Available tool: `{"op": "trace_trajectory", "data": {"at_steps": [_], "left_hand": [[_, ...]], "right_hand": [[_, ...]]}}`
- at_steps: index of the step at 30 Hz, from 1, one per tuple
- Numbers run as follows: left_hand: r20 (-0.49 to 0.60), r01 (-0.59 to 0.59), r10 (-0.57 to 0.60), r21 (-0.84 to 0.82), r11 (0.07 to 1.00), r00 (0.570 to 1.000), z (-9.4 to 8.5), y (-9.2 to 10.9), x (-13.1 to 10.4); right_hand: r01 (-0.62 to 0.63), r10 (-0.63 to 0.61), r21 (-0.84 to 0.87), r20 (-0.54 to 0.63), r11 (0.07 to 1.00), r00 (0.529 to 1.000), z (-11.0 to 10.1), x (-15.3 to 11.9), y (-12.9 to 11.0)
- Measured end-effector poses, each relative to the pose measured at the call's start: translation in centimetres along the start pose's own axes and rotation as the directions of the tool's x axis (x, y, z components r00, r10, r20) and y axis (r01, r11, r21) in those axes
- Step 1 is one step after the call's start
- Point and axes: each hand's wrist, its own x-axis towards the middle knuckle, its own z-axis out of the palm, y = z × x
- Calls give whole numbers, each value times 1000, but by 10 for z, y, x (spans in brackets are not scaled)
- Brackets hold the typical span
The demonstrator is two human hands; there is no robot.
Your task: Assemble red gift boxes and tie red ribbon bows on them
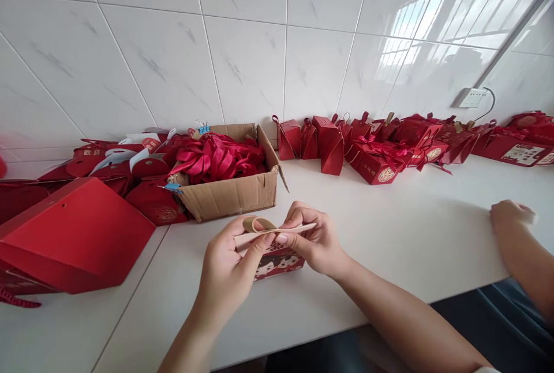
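Note:
My left hand (229,266) and my right hand (322,240) meet over a small red gift box (281,263) with printed cartoon figures on its front. Both are closed, thumbs and fingers pinching the pale top edge of the box. A gold-beige ribbon (255,223) stands up in a loop between them, by the fingertips of my left hand. The box is low over or on the white table (337,304); its underside is hard to make out. My fingers cover much of its upper part.
Behind my hands is a cardboard box (229,194) heaped with dark red ribbons (220,156). Red box pieces (78,234) pile up at left. Finished-looking red gift boxes (376,162) line the tiled wall. Another person's hand (513,217) rests at the right.

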Motion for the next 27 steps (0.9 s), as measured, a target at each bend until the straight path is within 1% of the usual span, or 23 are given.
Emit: {"op": "trace_trajectory", "data": {"at_steps": [5, 7, 9, 11, 13, 14, 16, 18, 20, 22, 24, 26, 27], "left_hand": [[-9, -21, 21, 6, 1000, 1000, -2, -7, -1], [-16, -18, 18, 21, 1000, 1000, -6, -9, 0], [-22, -15, 16, 54, 998, 1000, -12, -8, 2], [-45, -12, 16, 90, 996, 999, -20, -6, 3], [-102, -6, 14, 80, 997, 995, -28, -4, 5], [-146, -7, 15, 51, 999, 989, -33, -3, 5], [-231, -11, 6, -22, 1000, 973, -40, -1, 5], [-287, -16, -6, -74, 997, 958, -45, 0, 4], [-305, -16, -12, -89, 996, 952, -47, 2, 3], [-308, -10, -22, -99, 995, 951, -45, 5, 2], [-301, 19, -57, -125, 992, 952, -40, 8, 1], [-287, 20, -64, -154, 988, 956, -35, 11, 1], [-273, -11, -35, -166, 986, 961, -33, 12, 2]], "right_hand": [[39, -38, -59, 13, 998, 999, 1, -2, 2], [54, -54, -59, 2, 997, 999, 3, -3, 2], [36, -36, -59, 5, 998, 999, 6, -3, 4], [-12, 15, -56, 63, 998, 998, 6, -1, 6], [-27, 41, -75, 184, 997, 982, 4, 2, 9], [-9, 35, -105, 251, 994, 967, 2, 4, 10], [84, -8, -204, 350, 975, 937, -3, 8, 11], [188, -59, -296, 395, 936, 917, -8, 12, 11], [268, -114, -336, 415, 903, 903, -10, 15, 11], [320, -157, -352, 420, 880, 894, -12, 16, 12], [369, -214, -367, 399, 854, 892, -13, 17, 16], [416, -294, -373, 342, 829, 892, -14, 15, 22], [422, -336, -369, 276, 828, 901, -15, 14, 26]]}}
